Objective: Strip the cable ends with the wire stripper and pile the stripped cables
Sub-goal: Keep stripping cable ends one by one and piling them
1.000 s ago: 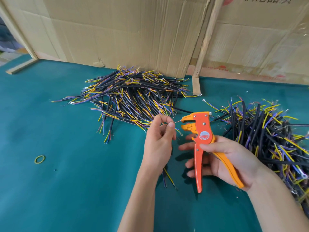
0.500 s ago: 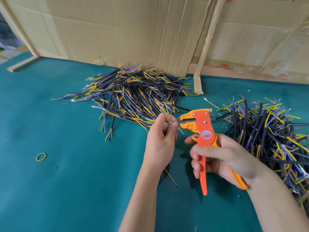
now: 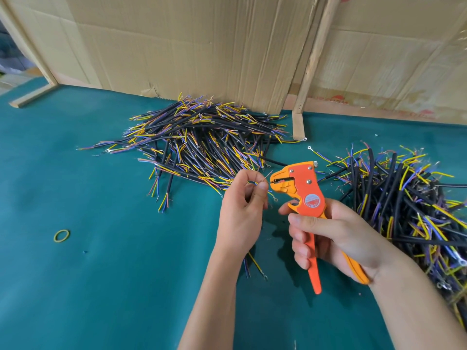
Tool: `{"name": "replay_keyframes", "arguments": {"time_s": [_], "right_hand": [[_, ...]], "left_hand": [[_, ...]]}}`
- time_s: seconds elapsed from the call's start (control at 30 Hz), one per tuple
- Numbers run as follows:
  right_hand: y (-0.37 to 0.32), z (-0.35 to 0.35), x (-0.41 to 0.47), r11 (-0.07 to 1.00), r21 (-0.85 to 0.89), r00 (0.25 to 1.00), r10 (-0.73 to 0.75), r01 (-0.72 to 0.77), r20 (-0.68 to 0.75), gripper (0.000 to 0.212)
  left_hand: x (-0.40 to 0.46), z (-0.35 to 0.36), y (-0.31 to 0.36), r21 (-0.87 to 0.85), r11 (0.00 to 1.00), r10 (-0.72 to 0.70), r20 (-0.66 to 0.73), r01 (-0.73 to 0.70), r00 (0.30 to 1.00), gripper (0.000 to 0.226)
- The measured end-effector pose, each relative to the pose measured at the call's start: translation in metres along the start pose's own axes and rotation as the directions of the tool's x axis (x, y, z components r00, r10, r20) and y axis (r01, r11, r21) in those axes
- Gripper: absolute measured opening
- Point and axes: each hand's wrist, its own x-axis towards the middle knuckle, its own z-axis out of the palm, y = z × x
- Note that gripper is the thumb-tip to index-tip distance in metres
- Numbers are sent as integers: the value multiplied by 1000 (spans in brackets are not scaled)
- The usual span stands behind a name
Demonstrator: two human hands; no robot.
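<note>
My right hand (image 3: 331,237) grips the handles of an orange wire stripper (image 3: 302,195), whose jaws point left. My left hand (image 3: 242,208) pinches a short cable (image 3: 255,263) and holds its thin wire ends just in front of the jaws; the cable's other end hangs out below my wrist. A pile of black cables with coloured wire ends (image 3: 202,145) lies on the green table behind my hands. A second, larger cable pile (image 3: 409,205) lies at the right.
Cardboard sheets (image 3: 202,46) stand along the back of the green table (image 3: 101,286), with a wooden strip (image 3: 299,125) between them. A yellow rubber band (image 3: 62,235) lies on the table at the left.
My right hand has closed round the stripper's handles, squeezing them nearer together. The wire end now shows bare strands close in front of the jaws.
</note>
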Motion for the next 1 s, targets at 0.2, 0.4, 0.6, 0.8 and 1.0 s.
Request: {"name": "replay_keyframes", "arguments": {"time_s": [0.2, 0.4, 0.6, 0.8, 1.0], "right_hand": [[1, 3, 1, 1000, -5, 999, -23, 23, -26, 35], [2, 7, 5, 998, -31, 993, -56, 53, -101, 35], [4, 6, 6, 999, 30, 994, -28, 31, -107, 32], [-7, -7, -3, 996, 56, 994, -63, 68, -87, 26], [-9, -7, -9, 1000, 24, 1000, -11, 10, 15, 29]], "left_hand": [[0, 1, -1, -9, 1000, 1, 1, -1, 1000, 15], [1, 1, -1, -66, 998, -18, 21, 19, 1000, 13], [1, 1, -4, -81, 994, -76, -34, 73, 997, 12], [1, 3, -2, -66, 997, -40, -92, 34, 995, 15], [-1, 5, 0, 60, 998, 34, -162, -24, 986, 21]]}}
